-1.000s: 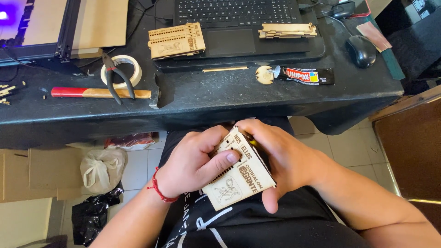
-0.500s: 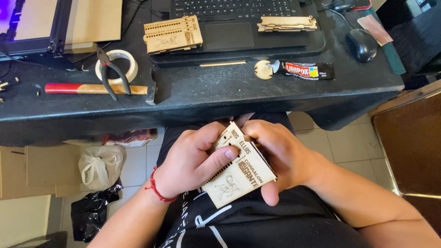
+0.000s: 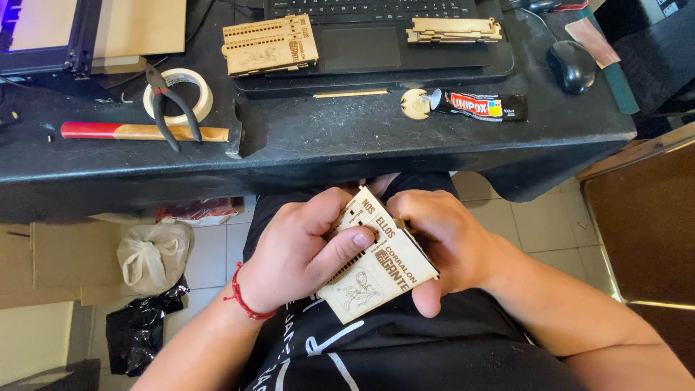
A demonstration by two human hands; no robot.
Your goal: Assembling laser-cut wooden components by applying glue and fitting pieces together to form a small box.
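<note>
A thin wooden box (image 3: 376, 269) with engraved faces is gripped over the lap, below the near edge of the worktop (image 3: 326, 145). The left hand (image 3: 300, 253) is wrapped around its left side, thumb pressed on the top face; a red string is worn at that wrist. The right hand (image 3: 438, 242) is closed on its right edge, one finger hooked under the lower corner.

Nothing lies between hands and box. On the worktop, one hammer (image 3: 145, 132) is laid along the near left edge, one pair of pliers (image 3: 170, 101) across one roll of tape (image 3: 177, 93). One glue tube (image 3: 481, 106) is set near the middle, beside a small wooden disc (image 3: 415, 103). Two more wooden pieces (image 3: 269, 45) (image 3: 452, 30) rest on one laptop (image 3: 376, 43) at the far edge, and one mouse (image 3: 572, 66) sits near the right corner.
</note>
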